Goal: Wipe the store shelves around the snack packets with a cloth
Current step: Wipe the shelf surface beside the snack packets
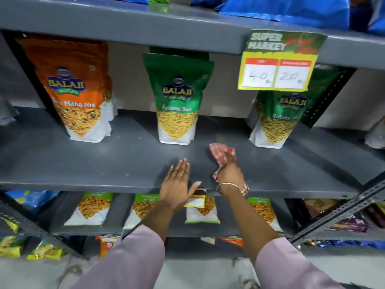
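My right hand point(229, 174) presses a red-and-white checked cloth point(218, 152) onto the grey middle shelf point(83, 163), in the gap between two green snack packets. One green packet point(178, 99) stands at the centre, the other point(277, 119) to the right, partly behind a price tag. An orange snack packet point(77, 88) stands on the left. My left hand point(177, 184) lies flat on the shelf's front edge, fingers spread, holding nothing.
A yellow price tag point(279, 63) hangs from the upper shelf point(145, 24), which carries blue packets point(291, 9). The lower shelf holds several small snack packets point(91, 207). A slotted metal upright point(337, 213) runs diagonally at the right.
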